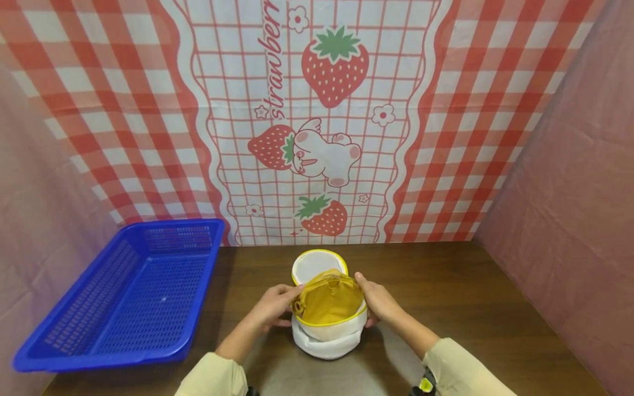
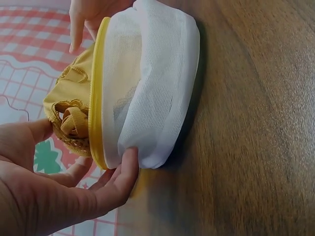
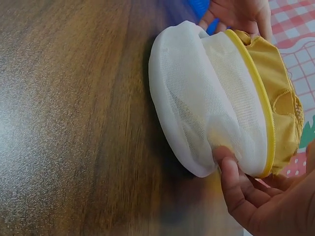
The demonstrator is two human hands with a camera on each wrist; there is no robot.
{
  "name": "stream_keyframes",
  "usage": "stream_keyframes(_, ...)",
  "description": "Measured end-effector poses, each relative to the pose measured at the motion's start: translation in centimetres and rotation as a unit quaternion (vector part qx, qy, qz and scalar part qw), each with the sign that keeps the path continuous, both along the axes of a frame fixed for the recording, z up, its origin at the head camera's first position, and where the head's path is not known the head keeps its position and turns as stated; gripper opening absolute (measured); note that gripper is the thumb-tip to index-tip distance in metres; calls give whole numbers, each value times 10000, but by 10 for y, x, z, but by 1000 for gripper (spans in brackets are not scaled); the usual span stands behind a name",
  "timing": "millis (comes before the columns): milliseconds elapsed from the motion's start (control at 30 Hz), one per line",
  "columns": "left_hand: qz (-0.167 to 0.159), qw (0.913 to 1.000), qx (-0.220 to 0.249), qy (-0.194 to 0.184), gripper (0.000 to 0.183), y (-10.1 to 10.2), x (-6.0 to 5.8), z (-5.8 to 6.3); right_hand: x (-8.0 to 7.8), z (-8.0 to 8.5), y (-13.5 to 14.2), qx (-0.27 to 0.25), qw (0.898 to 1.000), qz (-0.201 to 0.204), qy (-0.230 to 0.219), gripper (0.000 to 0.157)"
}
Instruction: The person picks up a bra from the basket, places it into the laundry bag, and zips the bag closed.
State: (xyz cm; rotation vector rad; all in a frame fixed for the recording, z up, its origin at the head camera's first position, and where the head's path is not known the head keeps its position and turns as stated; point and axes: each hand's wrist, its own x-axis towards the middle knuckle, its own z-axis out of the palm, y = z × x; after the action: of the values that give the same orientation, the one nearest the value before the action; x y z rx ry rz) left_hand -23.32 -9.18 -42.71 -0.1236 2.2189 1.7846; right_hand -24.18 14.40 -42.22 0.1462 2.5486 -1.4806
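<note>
A round white mesh laundry bag with a yellow zip rim stands on the table, its lid folded back. Inside and rising past the rim is a mustard-yellow garment, apparently a bra, with lace trim and a rolled strap-like piece. My left hand holds the bag's left side, thumb against the lace and fingers on the mesh wall. On the opposite side, my right hand holds the bag, its thumb by the garment's top edge and its fingertips pressing into the mesh.
A blue perforated plastic basket stands on the left of the brown wooden table. Behind the table hangs a red-and-white checked cloth with strawberries, and pinkish cloth walls close off both sides.
</note>
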Motion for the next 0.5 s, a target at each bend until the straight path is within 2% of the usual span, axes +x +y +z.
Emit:
stream_keyframes(133,71,10000,-10,-16,61,2,-1,1,1,0,-2,-16,10000,-27,6,41)
stream_keyframes(200,94,9999,-39,-18,61,2,-1,2,2,1,-2,-28,10000,-7,-2,40)
stream_keyframes(267,85,9999,-96,10,58,3,-1,2,2,1,-3,-81,10000,-20,-28,44)
stream_keyframes(400,-52,9996,-207,159,50,5,-1,2,2,3,-3,-123,9999,-47,-32,65)
stream_keyframes(500,-171,9992,-217,297,44,7,0,0,3,2,-3,-27,10000,-43,-6,63)
